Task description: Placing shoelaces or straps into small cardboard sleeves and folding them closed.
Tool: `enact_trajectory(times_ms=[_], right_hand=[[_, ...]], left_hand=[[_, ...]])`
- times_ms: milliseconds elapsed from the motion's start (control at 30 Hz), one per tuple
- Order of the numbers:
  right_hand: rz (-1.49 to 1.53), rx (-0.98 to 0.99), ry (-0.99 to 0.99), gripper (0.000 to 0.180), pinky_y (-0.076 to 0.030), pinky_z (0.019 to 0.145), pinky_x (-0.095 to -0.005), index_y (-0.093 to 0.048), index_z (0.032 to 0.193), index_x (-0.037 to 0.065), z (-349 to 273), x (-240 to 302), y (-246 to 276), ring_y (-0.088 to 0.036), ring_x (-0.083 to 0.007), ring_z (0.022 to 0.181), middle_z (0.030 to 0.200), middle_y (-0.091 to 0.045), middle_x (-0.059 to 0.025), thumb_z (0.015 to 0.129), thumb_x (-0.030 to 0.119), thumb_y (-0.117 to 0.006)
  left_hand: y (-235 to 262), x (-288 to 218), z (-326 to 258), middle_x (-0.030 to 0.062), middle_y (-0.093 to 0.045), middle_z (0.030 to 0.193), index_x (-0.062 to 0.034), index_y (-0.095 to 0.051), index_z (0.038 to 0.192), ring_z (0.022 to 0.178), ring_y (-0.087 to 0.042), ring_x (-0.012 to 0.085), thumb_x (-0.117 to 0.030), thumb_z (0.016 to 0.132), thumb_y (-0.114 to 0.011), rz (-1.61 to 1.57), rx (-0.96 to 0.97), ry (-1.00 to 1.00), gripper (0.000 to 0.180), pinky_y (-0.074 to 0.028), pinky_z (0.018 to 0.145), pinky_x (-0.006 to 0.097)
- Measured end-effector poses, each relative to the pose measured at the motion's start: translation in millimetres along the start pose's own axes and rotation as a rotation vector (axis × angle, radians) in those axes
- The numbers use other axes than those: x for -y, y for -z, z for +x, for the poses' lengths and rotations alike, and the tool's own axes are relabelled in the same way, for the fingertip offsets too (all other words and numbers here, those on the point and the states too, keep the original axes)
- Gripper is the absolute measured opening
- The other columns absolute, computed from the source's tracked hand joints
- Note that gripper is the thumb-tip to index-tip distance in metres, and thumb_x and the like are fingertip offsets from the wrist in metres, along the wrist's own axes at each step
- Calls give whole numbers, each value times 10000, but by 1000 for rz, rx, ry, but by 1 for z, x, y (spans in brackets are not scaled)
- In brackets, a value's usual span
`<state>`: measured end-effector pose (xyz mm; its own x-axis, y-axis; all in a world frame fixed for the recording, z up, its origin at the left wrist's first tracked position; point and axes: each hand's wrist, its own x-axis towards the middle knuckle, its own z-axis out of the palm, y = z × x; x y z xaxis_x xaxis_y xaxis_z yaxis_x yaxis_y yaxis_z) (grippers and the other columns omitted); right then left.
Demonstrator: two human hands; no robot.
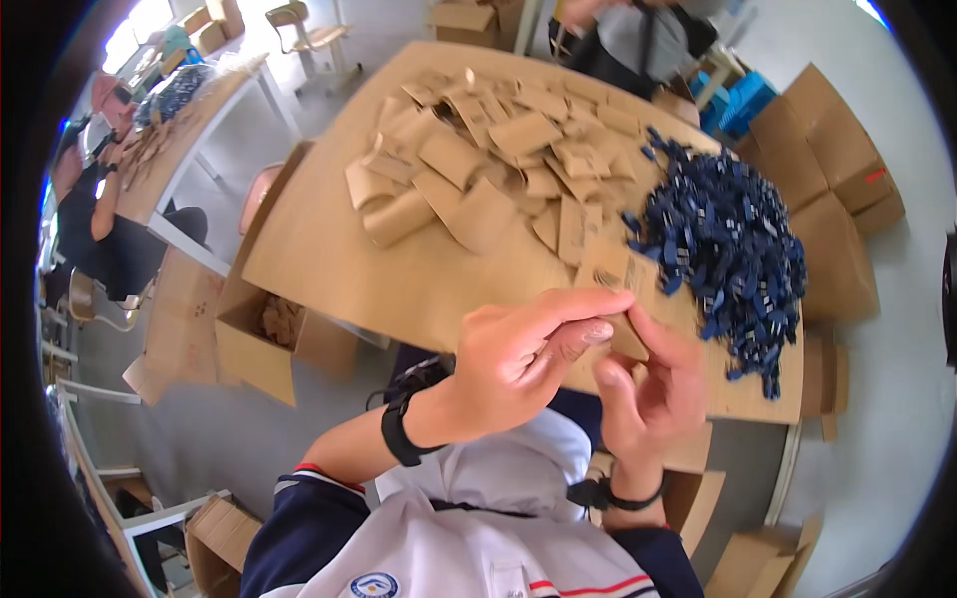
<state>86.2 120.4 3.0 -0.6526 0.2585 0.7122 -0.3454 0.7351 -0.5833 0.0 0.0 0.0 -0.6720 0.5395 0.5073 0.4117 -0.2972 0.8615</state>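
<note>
A brown kraft cardboard sleeve (608, 265) with dark print is between my two hands, above the near right part of the table. My left hand (523, 344) is closed, its fingers stretched together and their tips at the sleeve's near edge. My right hand (658, 384) curls at the sleeve's right side, index fingertip touching near the left fingertips and thumb bent below. My fingers hide part of the sleeve. Beyond my hands lies a heap of similar brown sleeves (523, 130), many curved. Right of the hands is a pile of small dark blue strap-like pieces (723, 244) with shiny bits.
The wooden table (319, 229) has an open carton (254, 334) at its left side. Large cartons (827, 169) stand along the right wall. A person (638, 45) is at the far edge; another (110, 219) sits at a table on the left.
</note>
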Motion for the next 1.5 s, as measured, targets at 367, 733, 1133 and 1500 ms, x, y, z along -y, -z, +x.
enact_trajectory(times_ms=[367,733,1133,1500], right_hand=[[-56,133,-209,348,-489,635,-284,-663,1024,0,-6,-7,20,-623,-182,741,900,-685,-76,688,-71,-718],[461,760,-532,341,-486,626,-290,-682,855,12,-33,-44,33,-620,-239,657,747,-657,-93,579,106,-858],[1118,1036,-999,525,-477,659,-265,-656,912,6,-38,-52,44,-615,-124,781,833,-661,-57,517,202,-939],[1066,280,-766,683,-462,642,-302,-525,1132,-20,-45,-17,25,-570,-138,748,930,-569,-56,761,510,-745]], left_hand=[[3,6,-18,154,-695,968,84,-645,1025,716,-674,166,-53,954,-527,13,-23,31,195,-552,642,257],[8,3,-21,41,-658,693,-8,-660,1017,544,-604,83,-99,930,-581,-184,503,430,149,-446,498,215],[5,26,-15,90,-672,975,-100,-599,1115,741,-653,285,-144,826,-710,-111,698,-35,313,-500,627,301],[-17,25,-21,193,-591,1232,-111,-364,1256,1110,-600,374,-145,657,-832,269,345,-494,760,-410,987,540]])
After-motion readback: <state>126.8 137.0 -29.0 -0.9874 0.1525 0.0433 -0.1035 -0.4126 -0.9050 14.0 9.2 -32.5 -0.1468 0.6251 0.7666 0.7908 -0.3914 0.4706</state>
